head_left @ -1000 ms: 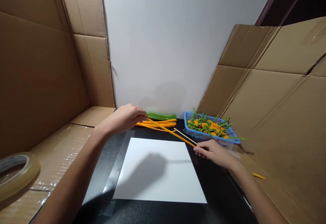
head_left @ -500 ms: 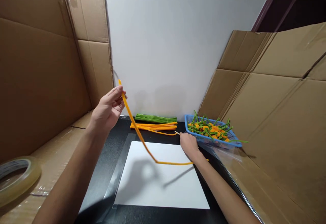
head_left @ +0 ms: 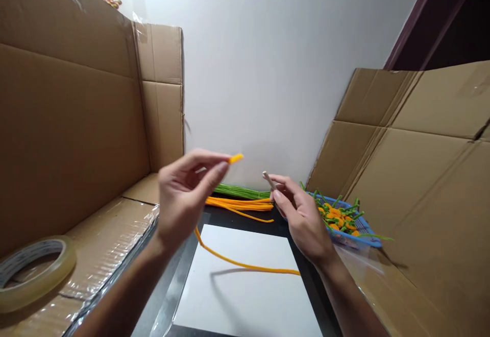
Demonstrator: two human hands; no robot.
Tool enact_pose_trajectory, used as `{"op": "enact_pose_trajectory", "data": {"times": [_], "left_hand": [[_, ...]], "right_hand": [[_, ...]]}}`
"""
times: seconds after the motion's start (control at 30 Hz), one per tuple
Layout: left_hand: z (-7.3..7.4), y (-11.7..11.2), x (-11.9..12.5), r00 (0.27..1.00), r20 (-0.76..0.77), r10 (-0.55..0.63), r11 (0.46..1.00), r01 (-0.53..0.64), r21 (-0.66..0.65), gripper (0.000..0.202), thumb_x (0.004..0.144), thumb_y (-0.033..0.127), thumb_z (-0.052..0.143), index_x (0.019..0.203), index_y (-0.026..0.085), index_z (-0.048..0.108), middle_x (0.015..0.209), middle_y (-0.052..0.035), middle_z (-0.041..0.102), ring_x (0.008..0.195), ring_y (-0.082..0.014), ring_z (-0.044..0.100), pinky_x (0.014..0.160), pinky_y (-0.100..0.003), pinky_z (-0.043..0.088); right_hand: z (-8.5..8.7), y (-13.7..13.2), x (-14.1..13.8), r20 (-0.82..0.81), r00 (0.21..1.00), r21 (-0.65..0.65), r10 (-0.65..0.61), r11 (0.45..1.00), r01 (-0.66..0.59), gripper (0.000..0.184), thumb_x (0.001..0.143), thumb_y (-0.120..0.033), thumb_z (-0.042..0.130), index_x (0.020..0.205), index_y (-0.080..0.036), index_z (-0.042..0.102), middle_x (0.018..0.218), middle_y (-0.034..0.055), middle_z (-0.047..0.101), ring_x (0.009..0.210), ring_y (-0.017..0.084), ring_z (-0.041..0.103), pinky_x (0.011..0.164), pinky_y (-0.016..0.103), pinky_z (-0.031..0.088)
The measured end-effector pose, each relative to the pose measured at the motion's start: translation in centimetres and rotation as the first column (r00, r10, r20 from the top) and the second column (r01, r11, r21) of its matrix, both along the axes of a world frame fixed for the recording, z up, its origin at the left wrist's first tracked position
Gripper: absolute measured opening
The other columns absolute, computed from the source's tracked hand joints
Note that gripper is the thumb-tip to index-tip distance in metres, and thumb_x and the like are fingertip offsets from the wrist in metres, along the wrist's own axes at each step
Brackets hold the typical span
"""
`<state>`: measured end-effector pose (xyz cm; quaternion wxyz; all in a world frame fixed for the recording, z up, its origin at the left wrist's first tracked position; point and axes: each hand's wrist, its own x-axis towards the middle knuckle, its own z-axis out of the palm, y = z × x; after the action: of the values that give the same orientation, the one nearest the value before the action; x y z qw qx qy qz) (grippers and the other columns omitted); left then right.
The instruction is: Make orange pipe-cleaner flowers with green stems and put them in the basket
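Note:
My left hand [head_left: 184, 199] is raised above the table and pinches one end of a long orange pipe cleaner [head_left: 245, 264]; the rest of it droops down and trails across the white sheet [head_left: 248, 296]. My right hand [head_left: 302, 214] is raised beside it, fingers closed on a thin pale wooden stick [head_left: 269, 179] whose tip points up and left. The two hands are close together, a short gap between the orange tip and the stick.
A bundle of orange pipe cleaners [head_left: 239, 204] and a green bundle [head_left: 241, 192] lie at the back of the black table. A blue basket [head_left: 350, 227] of orange-and-green pieces stands at the right. Cardboard walls flank both sides; a tape roll [head_left: 32, 270] rests at left.
Both hands have risen and come together in front of me. The left brought the orange pipe cleaner's end toward the centre; the right lifted the stick off the table.

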<state>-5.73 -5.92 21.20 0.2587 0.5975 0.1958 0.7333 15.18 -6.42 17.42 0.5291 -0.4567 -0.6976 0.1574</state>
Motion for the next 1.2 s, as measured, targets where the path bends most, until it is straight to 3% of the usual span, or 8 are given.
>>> {"op": "enact_pose_trajectory", "data": {"times": [0.07, 0.13, 0.33, 0.47, 0.67, 0.93, 1.2], "left_hand": [[-0.6, -0.2, 1.1, 0.995, -0.092, -0.035, 0.998, 0.029, -0.062, 0.006, 0.083, 0.025, 0.074, 0.087, 0.020, 0.074, 0.076, -0.0010, 0.070, 0.060, -0.0088, 0.059, 0.049, -0.021, 0.046], [-0.9, -0.3, 1.6, 0.989, -0.126, -0.072, 0.994, 0.060, -0.097, 0.009, 0.083, 0.027, 0.073, 0.085, 0.018, 0.073, 0.078, -0.0033, 0.072, 0.064, -0.0111, 0.064, 0.053, -0.021, 0.052], [-1.1, -1.0, 2.0, 0.976, -0.182, -0.123, 0.991, 0.112, -0.070, 0.008, 0.086, 0.025, 0.071, 0.086, 0.017, 0.072, 0.080, -0.0035, 0.073, 0.075, -0.0133, 0.071, 0.069, -0.022, 0.061], [-1.6, -1.4, 2.6, 0.971, -0.231, -0.061, 0.998, 0.059, -0.017, 0.008, 0.085, 0.024, 0.071, 0.086, 0.017, 0.071, 0.081, -0.0047, 0.072, 0.074, -0.0143, 0.071, 0.067, -0.024, 0.061], [-2.0, -1.6, 2.8, 0.959, -0.285, 0.000, 0.997, 0.021, 0.071, 0.005, 0.087, 0.022, 0.069, 0.088, 0.018, 0.071, 0.081, -0.0051, 0.071, 0.073, -0.0146, 0.068, 0.065, -0.026, 0.060], [-1.4, -1.4, 1.8, 0.944, -0.329, 0.008, 0.990, 0.039, 0.136, 0.009, 0.090, 0.017, 0.065, 0.093, 0.021, 0.072, 0.083, -0.0039, 0.068, 0.075, -0.0130, 0.067, 0.064, -0.025, 0.056], [-1.2, -1.2, 1.8, 0.921, -0.390, 0.012, 0.979, 0.068, 0.190, 0.006, 0.088, 0.017, 0.068, 0.092, 0.020, 0.071, 0.082, -0.0022, 0.070, 0.071, -0.0109, 0.065, 0.062, -0.023, 0.053]], "right_hand": [[1.9, -1.7, -1.7, -0.063, 0.997, 0.055, 0.037, 0.998, -0.033, 0.031, 0.098, -0.041, 0.048, 0.106, -0.020, 0.069, 0.071, -0.0003, 0.052, 0.063, 0.014, 0.047, 0.056, 0.025, 0.036], [2.6, -2.6, -2.9, -0.096, 0.995, 0.113, 0.011, 0.994, 0.000, 0.036, 0.099, -0.045, 0.046, 0.093, -0.019, 0.070, 0.061, -0.0025, 0.044, 0.057, 0.013, 0.040, 0.052, 0.026, 0.031], [2.1, -2.9, -3.6, -0.133, 0.990, 0.132, 0.051, 0.991, -0.033, 0.035, 0.098, -0.045, 0.048, 0.085, -0.019, 0.067, 0.062, -0.0027, 0.049, 0.057, 0.012, 0.042, 0.053, 0.025, 0.033], [2.1, -3.4, -3.6, -0.169, 0.974, 0.108, 0.150, 0.985, -0.133, 0.030, 0.096, -0.044, 0.053, 0.088, -0.019, 0.066, 0.070, -0.0004, 0.058, 0.062, 0.013, 0.050, 0.057, 0.025, 0.039], [2.0, -3.4, -3.7, -0.271, 0.945, 0.104, 0.181, 0.982, -0.158, 0.043, 0.095, -0.049, 0.053, 0.064, -0.019, 0.053, 0.059, -0.0034, 0.043, 0.055, 0.011, 0.038, 0.051, 0.025, 0.029], [1.9, -2.9, -2.7, -0.308, 0.889, 0.041, 0.339, 0.938, -0.344, 0.040, 0.092, -0.055, 0.056, 0.077, -0.019, 0.065, 0.060, -0.0038, 0.042, 0.057, 0.011, 0.034, 0.054, 0.026, 0.027], [1.4, -2.6, -2.5, -0.423, 0.798, 0.042, 0.430, 0.889, -0.456, 0.043, 0.090, -0.054, 0.059, 0.066, -0.019, 0.062, 0.057, -0.0041, 0.041, 0.056, 0.011, 0.033, 0.055, 0.027, 0.026]]}}
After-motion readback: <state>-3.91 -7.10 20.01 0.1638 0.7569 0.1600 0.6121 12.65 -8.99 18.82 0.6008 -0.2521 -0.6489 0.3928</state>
